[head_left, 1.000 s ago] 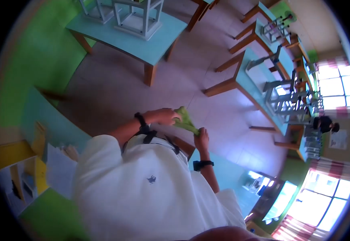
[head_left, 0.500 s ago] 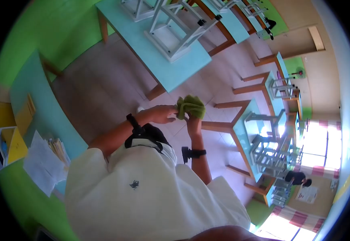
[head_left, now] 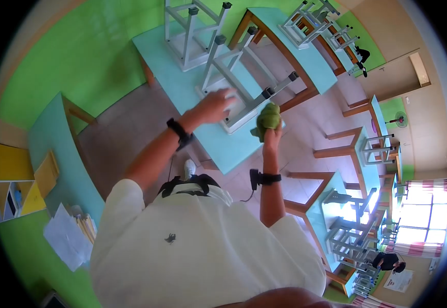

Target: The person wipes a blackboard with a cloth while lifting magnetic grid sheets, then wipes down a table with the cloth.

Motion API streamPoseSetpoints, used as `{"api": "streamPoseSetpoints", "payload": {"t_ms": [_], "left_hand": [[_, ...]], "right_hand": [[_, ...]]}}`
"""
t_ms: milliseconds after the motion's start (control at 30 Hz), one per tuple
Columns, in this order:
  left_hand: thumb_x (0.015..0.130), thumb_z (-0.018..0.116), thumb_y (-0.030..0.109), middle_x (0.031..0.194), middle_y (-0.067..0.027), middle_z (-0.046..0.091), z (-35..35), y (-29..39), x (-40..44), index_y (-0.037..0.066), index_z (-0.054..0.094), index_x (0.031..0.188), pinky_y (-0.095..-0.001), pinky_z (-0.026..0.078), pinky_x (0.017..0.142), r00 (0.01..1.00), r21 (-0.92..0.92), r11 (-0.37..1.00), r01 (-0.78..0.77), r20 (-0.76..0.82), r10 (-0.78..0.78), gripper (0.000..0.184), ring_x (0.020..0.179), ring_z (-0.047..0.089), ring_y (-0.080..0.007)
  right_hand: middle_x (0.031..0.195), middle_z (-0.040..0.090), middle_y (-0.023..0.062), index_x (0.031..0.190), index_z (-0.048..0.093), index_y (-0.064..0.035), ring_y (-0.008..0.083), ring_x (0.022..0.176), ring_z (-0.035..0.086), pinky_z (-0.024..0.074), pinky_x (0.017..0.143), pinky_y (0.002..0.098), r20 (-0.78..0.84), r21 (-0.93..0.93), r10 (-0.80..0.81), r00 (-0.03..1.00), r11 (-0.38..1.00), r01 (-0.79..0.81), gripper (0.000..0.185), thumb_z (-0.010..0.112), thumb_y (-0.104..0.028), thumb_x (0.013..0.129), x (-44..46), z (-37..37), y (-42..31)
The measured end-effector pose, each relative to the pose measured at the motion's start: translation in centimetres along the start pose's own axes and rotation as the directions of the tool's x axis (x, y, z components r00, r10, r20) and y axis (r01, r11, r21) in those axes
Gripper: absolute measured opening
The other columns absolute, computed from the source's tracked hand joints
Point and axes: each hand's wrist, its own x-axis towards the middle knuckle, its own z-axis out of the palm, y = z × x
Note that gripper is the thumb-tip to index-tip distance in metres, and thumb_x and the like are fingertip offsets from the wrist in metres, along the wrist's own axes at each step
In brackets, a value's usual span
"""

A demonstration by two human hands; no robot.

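My left hand [head_left: 213,107] reaches out over the light blue table [head_left: 223,154], its fingers apart and nothing in them. It overlaps the near side of a white upturned stool [head_left: 234,95]; whether it touches the stool I cannot tell. A bunched green cloth [head_left: 267,120] is gripped in my right hand [head_left: 273,138], held up beside the table's near corner. A second upturned stool [head_left: 187,43] rests on the same table, farther off. Both wrists wear black straps.
To the left, a curved blue table [head_left: 62,149] carries papers [head_left: 69,238] and folders, near a yellow shelf [head_left: 9,161]. More tables with upturned stools [head_left: 349,231] stand at right. A person in dark clothing [head_left: 385,261] is far off at lower right.
My hands have come apart from around the cloth. The left has moved forward to the stool, while the right keeps the cloth. The table and stools now appear nearer.
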Motion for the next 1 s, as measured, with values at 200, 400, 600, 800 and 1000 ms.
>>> {"api": "streamPoseSetpoints", "payload": {"t_ms": [200,400,600,800,1000], "left_hand": [[0.072,0.075,0.009,0.15,-0.0155,0.034,-0.3,-3.7,7.1,0.01,0.047,0.135,-0.0518,0.029,0.111,0.996,0.243,0.97,0.03,0.07,-0.048,0.069,0.141,0.031,-0.0333],[0.065,0.081,0.01,0.153,-0.0174,0.03,2.7,-9.0,10.4,0.015,0.047,0.136,-0.0581,0.022,0.113,0.95,0.363,0.932,0.002,0.291,-0.115,0.079,0.144,0.023,-0.036],[0.058,0.086,0.016,0.15,-0.0146,0.037,2.6,-13.0,13.6,0.019,0.059,0.126,-0.0574,0.027,0.111,0.906,0.38,0.91,-0.164,0.423,-0.013,0.073,0.142,0.028,-0.0347],[0.063,0.075,0.022,0.097,-0.007,0.071,3.3,-14.0,14.1,0.021,0.069,0.111,-0.0437,0.054,0.078,0.842,0.199,0.958,-0.206,0.535,0.07,0.049,0.091,0.068,-0.0282],[0.067,0.072,0.023,0.097,-0.0066,0.07,2.0,-13.3,13.9,0.018,0.07,0.1,-0.0438,0.052,0.081,0.857,0.12,0.965,-0.232,0.495,0.144,0.033,0.093,0.067,-0.0277]], "right_hand": [[0.123,0.049,0.0159,0.132,0.038,0.004,0.0228,0.102,0.057,0.0505,0.084,0.0333,0.021,-0.377,-0.227,0.974,0.9,0.218,0.075,0.081,-0.016,0.074,2.0,4.9,-0.4],[0.122,0.041,0.0217,0.134,0.036,0.0047,0.0354,0.113,0.047,0.0409,0.098,0.0431,-0.127,-0.549,-0.391,0.911,0.793,0.264,0.081,0.08,-0.01,0.068,3.8,6.2,-0.6],[0.12,0.043,0.0207,0.125,0.048,-0.0005,0.0414,0.115,0.042,0.0362,0.1,0.0457,-0.245,-0.587,-0.333,0.911,0.798,0.134,0.063,0.074,-0.005,0.068,3.4,8.8,2.0],[0.114,0.051,0.0188,0.119,0.054,0.0011,0.0367,0.116,0.044,0.0354,0.101,0.0473,-0.192,-0.762,-0.51,0.838,0.616,0.2,0.044,0.067,-0.013,0.079,2.2,8.8,7.1],[0.12,0.047,0.016,0.126,0.054,0.0002,0.0332,0.109,0.053,0.0419,0.095,0.0426,-0.456,-0.569,-0.466,0.758,0.808,0.155,0.055,0.072,-0.008,0.075,3.8,10.0,3.5]]}}
